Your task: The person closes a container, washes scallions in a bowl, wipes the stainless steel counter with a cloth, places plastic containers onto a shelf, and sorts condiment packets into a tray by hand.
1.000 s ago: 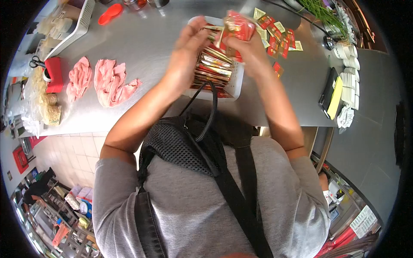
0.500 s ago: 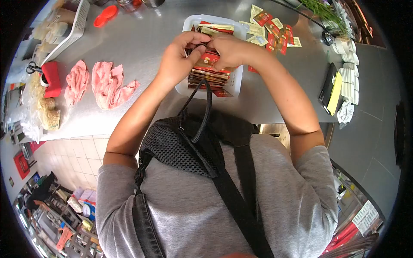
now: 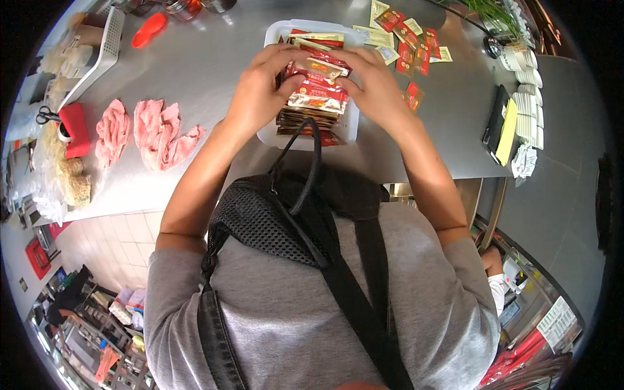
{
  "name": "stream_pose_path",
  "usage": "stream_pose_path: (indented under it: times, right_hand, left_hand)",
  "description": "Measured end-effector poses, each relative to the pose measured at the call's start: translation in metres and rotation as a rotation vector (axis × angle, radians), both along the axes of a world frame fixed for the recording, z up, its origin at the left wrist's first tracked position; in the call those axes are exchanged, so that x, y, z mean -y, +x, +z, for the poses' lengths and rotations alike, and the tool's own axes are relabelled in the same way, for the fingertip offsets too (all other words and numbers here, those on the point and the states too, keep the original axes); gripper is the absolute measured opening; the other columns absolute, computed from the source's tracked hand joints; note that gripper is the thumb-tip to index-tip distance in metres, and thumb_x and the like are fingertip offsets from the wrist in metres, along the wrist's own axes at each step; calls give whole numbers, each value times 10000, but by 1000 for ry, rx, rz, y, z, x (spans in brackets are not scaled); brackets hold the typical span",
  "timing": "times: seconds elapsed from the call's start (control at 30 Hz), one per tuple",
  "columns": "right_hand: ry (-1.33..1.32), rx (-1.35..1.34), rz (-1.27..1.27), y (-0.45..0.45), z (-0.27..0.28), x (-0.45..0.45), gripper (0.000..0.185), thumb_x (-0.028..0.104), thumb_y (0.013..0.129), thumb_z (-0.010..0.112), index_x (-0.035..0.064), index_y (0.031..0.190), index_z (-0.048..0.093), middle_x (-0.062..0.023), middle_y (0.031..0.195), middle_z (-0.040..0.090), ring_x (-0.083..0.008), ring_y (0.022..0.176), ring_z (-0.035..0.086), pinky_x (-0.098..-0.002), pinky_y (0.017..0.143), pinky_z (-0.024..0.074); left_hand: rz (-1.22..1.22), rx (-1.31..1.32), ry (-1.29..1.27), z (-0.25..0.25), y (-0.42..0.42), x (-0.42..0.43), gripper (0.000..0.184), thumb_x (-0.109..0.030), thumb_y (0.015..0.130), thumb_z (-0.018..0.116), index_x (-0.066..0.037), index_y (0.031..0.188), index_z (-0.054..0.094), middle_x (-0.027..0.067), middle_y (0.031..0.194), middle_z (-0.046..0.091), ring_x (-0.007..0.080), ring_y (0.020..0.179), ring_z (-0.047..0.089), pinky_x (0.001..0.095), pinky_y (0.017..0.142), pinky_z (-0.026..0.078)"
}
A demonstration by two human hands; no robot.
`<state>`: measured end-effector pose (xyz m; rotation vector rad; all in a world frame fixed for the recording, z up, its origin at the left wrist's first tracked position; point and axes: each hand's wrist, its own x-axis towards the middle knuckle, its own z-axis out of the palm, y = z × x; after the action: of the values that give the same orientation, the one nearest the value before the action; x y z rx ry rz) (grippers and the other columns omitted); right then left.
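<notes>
A white plastic box (image 3: 353,123) near the table's front edge holds a tight row of red, gold and cream packets (image 3: 315,103). From the box's left side, my left hand (image 3: 263,86) curls its fingers over the packets, its thumb nearer to me. My right hand (image 3: 375,90) does the same from the right, thumb and fingers around the other ends of the same packets. The fingertips partly cover the packets' ends. Loose red packets (image 3: 406,57) and cream packets (image 3: 376,36) lie scattered right of the box.
Pink cloths (image 3: 156,133), a red holder (image 3: 76,130) with scissors (image 3: 47,116), a white basket (image 3: 97,62) and a red lid (image 3: 149,30) are at left. White cups (image 3: 528,117) and a yellow-edged black item (image 3: 500,130) stand right. People are partly visible at both sides.
The bunch of packets my right hand held above the box is down in it. Both hands have come down onto the packets and now sit farther apart, at the box's two sides.
</notes>
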<state>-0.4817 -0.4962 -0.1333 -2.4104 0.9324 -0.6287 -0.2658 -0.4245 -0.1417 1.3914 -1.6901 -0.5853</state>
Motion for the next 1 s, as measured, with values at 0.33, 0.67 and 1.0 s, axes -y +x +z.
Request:
stream_pose_path:
  times: [0.33,0.67,1.0]
  right_hand:
    - [32,111,-18,6,-11,10,344,70,824,651,72,1166,616,-133,1171,591,-342,1134,517,-433,972,402]
    - [-49,-306,-781,-119,-62,-9,752,448,763,766,-49,1264,504,-270,1213,514,-409,1109,511,-466,962,419]
    - [-23,-238,-601,-115,-68,-3,419,278,699,829,110,1041,654,-104,1012,598,-322,979,546,-433,849,432]
  left_hand:
    - [55,216,-43,4,-6,13,366,23,710,744,-90,1053,681,60,973,623,228,944,583,339,836,487]
    - [-194,95,22,18,-5,1,200,28,742,732,-47,924,699,81,960,655,237,935,604,331,845,481]
    - [-261,381,-166,40,-64,78,146,-54,774,708,-87,915,694,84,974,673,273,987,575,387,879,458]
